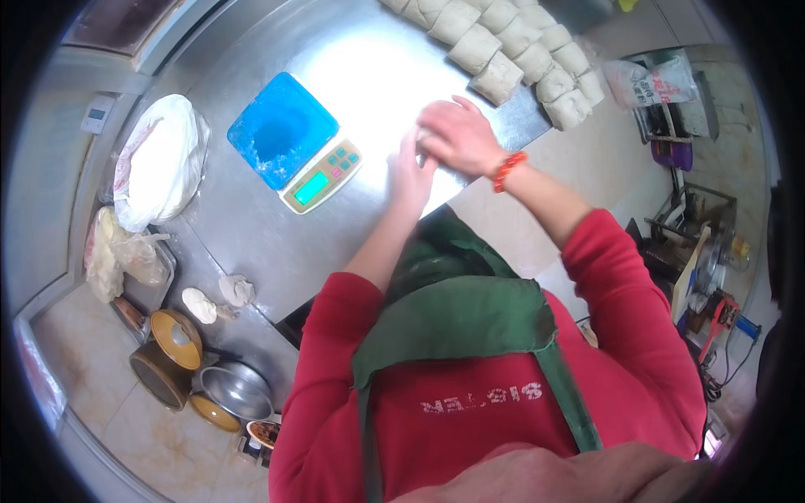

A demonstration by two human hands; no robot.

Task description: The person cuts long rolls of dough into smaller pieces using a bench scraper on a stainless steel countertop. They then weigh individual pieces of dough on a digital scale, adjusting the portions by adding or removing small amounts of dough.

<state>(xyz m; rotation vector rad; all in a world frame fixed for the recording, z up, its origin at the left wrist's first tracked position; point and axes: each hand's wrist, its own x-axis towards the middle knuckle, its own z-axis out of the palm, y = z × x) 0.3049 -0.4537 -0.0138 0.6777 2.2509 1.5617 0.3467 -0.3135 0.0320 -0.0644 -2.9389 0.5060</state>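
Note:
My left hand (412, 170) and my right hand (458, 135) meet over the steel worktable (239, 232), between the scale and the rows of dough. The right hand, with a red beaded bracelet (509, 171) at its wrist, lies across the left fingers. A small pale bit, perhaps dough, shows between the hands; glare and blur hide how it is held. Left of the hands is a digital kitchen scale (321, 179) with a floury blue tray (283, 129) and a lit display. Cut dough pieces (497, 78) stand in rows at the table's upper right.
An open white bag of flour (157, 163) stands at the left. Below it are plastic bags (138, 254), two small dough lumps (200, 305), a steel bowl (236, 390) and yellow bowls (176, 339). The table's edge runs close before me; a cluttered shelf (704, 207) is at right.

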